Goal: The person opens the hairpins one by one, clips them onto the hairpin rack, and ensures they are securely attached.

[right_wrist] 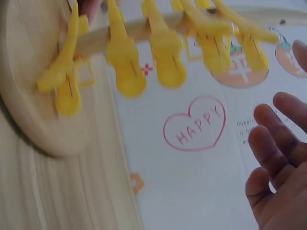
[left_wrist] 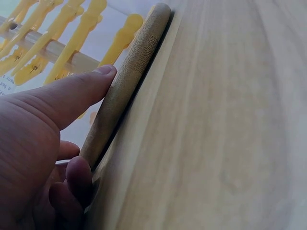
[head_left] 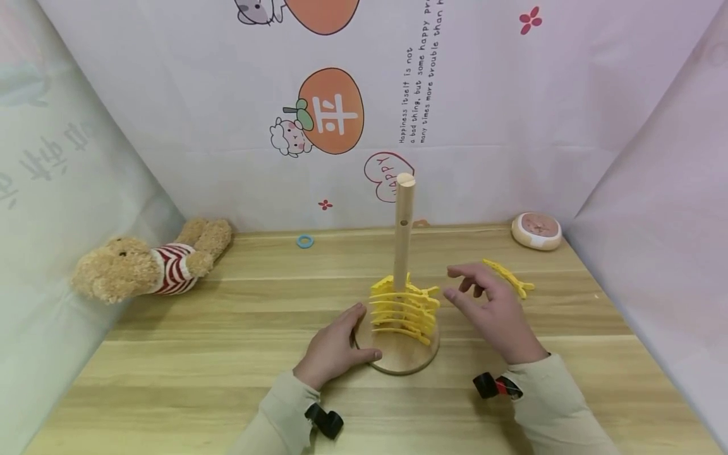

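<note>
In the head view a round wooden base (head_left: pixel 392 360) carries an upright wooden post (head_left: pixel 404 234) with a drilled hole. Several yellow curved plastic pieces (head_left: pixel 404 313) sit stacked around the post's lower part. My left hand (head_left: pixel 332 347) holds the base's rim at the left, its thumb (left_wrist: pixel 76 93) on the edge and other fingers curled beside it. My right hand (head_left: pixel 495 309) hovers right of the post, fingers bent loosely and nothing in them. Beyond it another yellow plastic piece (head_left: pixel 509 278) lies on the table. The right wrist view shows the stacked pieces (right_wrist: pixel 165 52) apart from the fingers.
A plush toy (head_left: pixel 142 265) in a striped top lies at the left. Near the back edge is a blue ring (head_left: pixel 304 241). A small round-cornered white-and-pink device (head_left: pixel 536 230) stands at the back right. Printed cloth walls (head_left: pixel 483 126) enclose the wooden table (head_left: pixel 227 354).
</note>
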`<state>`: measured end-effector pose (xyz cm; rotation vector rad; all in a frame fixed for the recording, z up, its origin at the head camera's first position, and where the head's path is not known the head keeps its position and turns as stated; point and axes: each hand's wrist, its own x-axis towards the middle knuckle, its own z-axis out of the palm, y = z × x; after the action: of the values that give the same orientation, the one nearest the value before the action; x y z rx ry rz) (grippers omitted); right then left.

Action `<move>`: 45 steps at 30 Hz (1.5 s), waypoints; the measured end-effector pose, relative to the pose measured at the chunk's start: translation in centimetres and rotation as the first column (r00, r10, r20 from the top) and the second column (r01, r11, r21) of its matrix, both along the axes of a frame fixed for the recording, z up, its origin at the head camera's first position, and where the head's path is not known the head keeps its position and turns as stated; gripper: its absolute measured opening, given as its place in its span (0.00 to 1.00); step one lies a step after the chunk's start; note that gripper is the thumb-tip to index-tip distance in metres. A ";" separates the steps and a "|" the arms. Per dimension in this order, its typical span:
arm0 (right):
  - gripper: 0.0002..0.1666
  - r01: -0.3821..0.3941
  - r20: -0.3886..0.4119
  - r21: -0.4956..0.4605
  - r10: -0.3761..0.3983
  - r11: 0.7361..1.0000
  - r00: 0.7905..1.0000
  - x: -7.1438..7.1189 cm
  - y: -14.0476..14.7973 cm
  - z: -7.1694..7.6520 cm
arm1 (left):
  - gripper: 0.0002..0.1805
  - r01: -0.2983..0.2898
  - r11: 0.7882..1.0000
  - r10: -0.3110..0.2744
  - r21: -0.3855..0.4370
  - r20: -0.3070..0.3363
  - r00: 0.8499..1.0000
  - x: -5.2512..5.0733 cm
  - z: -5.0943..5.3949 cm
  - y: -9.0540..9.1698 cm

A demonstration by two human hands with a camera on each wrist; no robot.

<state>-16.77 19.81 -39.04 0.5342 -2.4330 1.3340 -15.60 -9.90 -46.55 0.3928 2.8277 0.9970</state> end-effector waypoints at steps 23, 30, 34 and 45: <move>0.37 0.373 0.152 0.049 -0.376 0.926 0.914 -4.4 9.4 -7.1 | 0.51 0.018 1.000 -0.018 -0.001 0.006 1.000 0.1 0.2 0.1; 0.41 0.401 0.309 0.209 -0.449 0.892 0.838 -4.8 11.0 -8.2 | 0.51 0.017 1.000 -0.017 0.001 0.006 1.000 0.0 0.2 0.0; 0.41 0.409 0.308 0.324 -0.503 0.853 0.807 -4.7 11.2 -8.0 | 0.51 0.011 1.000 -0.011 0.004 0.009 1.000 0.0 0.1 -0.1; 0.35 0.498 0.382 0.125 -0.505 0.858 0.774 -4.7 11.5 -7.8 | 0.51 0.012 1.000 -0.012 0.006 0.007 1.000 -0.1 -0.1 -0.1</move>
<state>-21.42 31.34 -46.86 -0.4295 -2.6264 1.2697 -15.72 -10.03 -46.61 0.4052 2.8133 1.0024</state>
